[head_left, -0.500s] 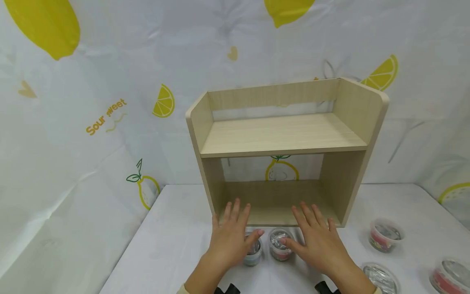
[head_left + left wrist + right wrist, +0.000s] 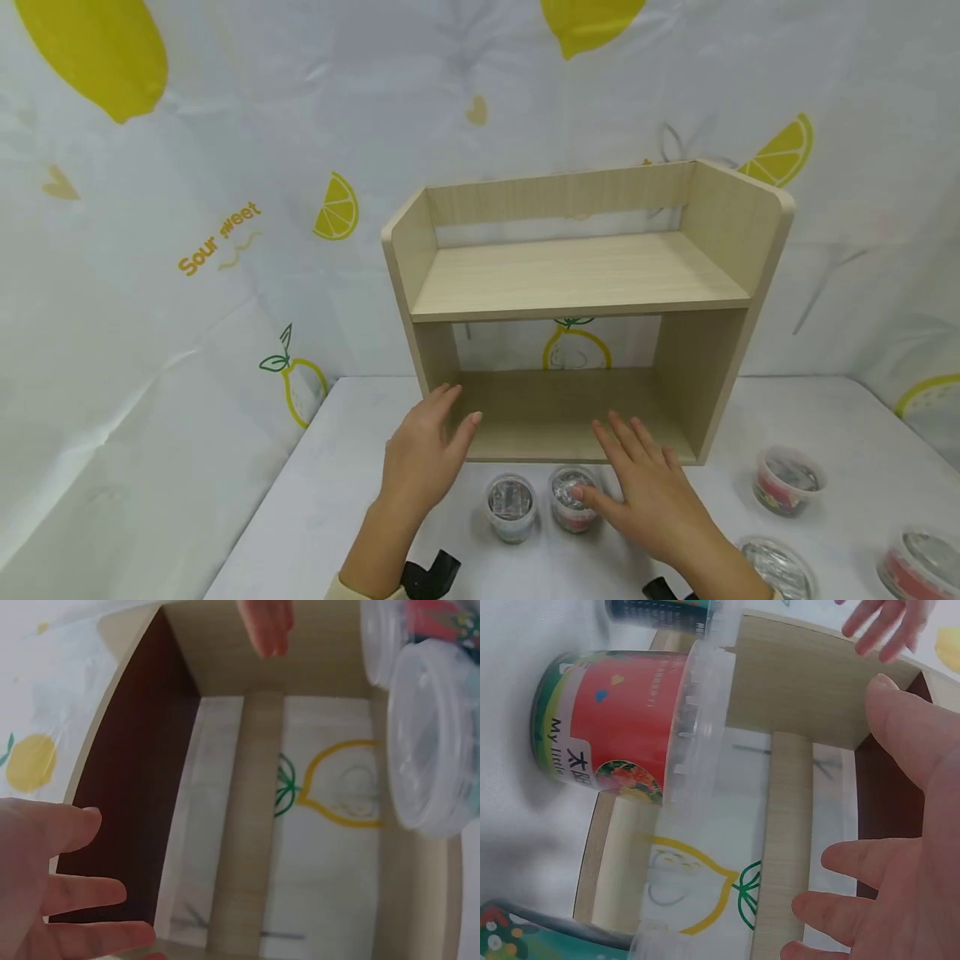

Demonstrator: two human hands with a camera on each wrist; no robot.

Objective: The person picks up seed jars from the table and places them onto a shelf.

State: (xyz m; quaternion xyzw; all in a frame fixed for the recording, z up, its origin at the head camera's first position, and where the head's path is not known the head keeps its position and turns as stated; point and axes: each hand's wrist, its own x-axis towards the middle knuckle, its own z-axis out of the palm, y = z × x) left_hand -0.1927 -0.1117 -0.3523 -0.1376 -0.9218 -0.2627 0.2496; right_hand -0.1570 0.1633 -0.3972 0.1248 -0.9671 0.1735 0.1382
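A light wooden two-tier shelf (image 2: 581,275) stands on the white table. My left hand (image 2: 416,458) is by its lower left side, fingers loosely bent and thumb apart, holding nothing; whether it touches the panel I cannot tell. My right hand (image 2: 656,496) hovers before the lower right part of the shelf, fingers spread and nothing held. Between the hands stand two small clear-lidded tubs, a pale one (image 2: 511,504) and a red-labelled one (image 2: 572,500). The right thumb overlaps the red-labelled tub in the head view. The right wrist view shows a tub's red label (image 2: 626,712) close up.
Right of my right hand are a red-labelled tub (image 2: 787,481), a silvery-topped tub (image 2: 776,569) partly behind the forearm, and another tub (image 2: 921,564) at the frame edge. A lemon-print sheet (image 2: 225,333) hangs behind and left of the table.
My left hand has moved left, from in front of the pale tub to the shelf's left side, its fingers less spread. The pale tub shows fully now. The right hand has barely moved.
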